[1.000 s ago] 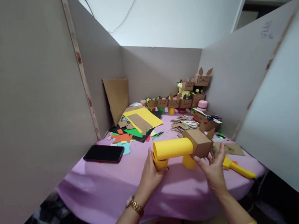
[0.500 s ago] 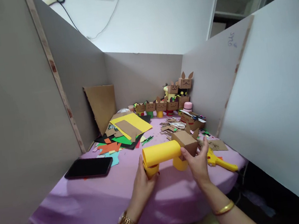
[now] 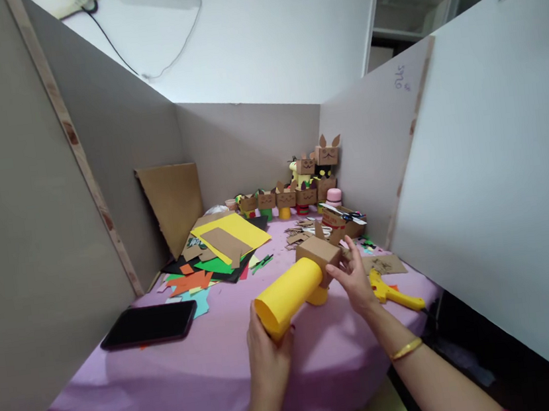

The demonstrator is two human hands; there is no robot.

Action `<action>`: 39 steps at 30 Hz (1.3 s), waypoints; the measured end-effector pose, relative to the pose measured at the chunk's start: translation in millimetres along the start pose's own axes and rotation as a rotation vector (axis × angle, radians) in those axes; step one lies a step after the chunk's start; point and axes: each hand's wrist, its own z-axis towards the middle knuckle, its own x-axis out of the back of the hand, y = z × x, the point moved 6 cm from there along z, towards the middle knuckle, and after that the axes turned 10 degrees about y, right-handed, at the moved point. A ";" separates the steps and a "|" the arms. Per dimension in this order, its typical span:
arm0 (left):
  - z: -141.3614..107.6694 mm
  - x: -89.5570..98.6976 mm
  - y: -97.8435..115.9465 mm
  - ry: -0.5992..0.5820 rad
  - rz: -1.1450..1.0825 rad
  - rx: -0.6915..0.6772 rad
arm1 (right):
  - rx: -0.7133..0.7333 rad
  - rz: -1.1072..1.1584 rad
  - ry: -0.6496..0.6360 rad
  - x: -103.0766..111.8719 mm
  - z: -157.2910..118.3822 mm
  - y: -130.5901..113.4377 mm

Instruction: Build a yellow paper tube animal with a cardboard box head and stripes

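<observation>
Above the front of the table, a yellow paper tube [image 3: 288, 296] is joined at its far end to a small brown cardboard box [image 3: 317, 251] with pointed ears. Shorter yellow pieces show beneath the tube. My left hand [image 3: 268, 353] wraps round the near end, where the tube's open mouth faces me and to the left. Fingers of my right hand [image 3: 353, 279] pinch the right side of the cardboard box, thumb toward me. The box's far face is hidden. A yellow glue gun [image 3: 395, 292] lies just right of my right hand.
A black phone [image 3: 149, 325] lies at left, near coloured paper scraps [image 3: 191, 281] and a yellow sheet [image 3: 258, 233]. Cardboard cat figures [image 3: 286, 199] line the back. A box with scissors [image 3: 344, 222] stands at right. Grey partitions [image 3: 251, 141] enclose the table [image 3: 214, 366].
The tube has swung round, its near end coming toward me and lower, so its open mouth now shows. Both hands stay on the piece. The whole view has shifted slightly.
</observation>
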 end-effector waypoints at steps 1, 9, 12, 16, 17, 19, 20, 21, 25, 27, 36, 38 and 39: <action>-2.4 -0.9 -0.3 0.015 0.013 0.005 | -0.008 0.008 -0.024 -0.2 3.9 2.2; -9.7 -6.2 -0.7 0.008 0.058 0.013 | -0.034 0.015 -0.085 -0.4 11.2 9.0; -10.4 -5.2 3.0 -0.013 0.055 0.019 | -0.040 0.013 -0.066 1.7 11.7 12.0; -9.4 -3.0 2.2 -0.048 0.045 0.046 | -0.045 0.034 -0.048 5.0 13.1 15.9; -8.4 -2.7 0.8 -0.062 0.041 0.056 | -0.048 0.042 -0.050 5.4 13.1 16.5; -5.9 -1.7 -2.6 -0.087 0.035 0.081 | -0.054 0.055 -0.056 5.6 12.5 17.2; -4.5 -1.1 -4.2 -0.097 0.035 0.095 | -0.057 0.060 -0.058 5.7 12.0 17.3; -3.2 -0.3 -5.5 -0.105 0.036 0.108 | -0.059 0.063 -0.059 5.7 11.3 17.4; -0.6 2.4 -6.4 -0.121 0.048 0.130 | -0.080 0.069 -0.077 5.2 7.8 17.7; -0.9 3.1 -5.3 -0.126 0.050 0.127 | -0.097 0.079 -0.100 5.5 6.9 18.0; 0.0 4.6 -9.1 -0.164 0.037 0.129 | -0.270 0.170 -0.388 6.5 25.0 25.7; 1.1 4.3 -11.8 -0.179 0.030 0.132 | -0.299 0.195 -0.454 3.5 29.6 27.7; 1.7 4.0 -12.8 -0.188 0.027 0.134 | -0.310 0.205 -0.477 2.1 31.4 29.0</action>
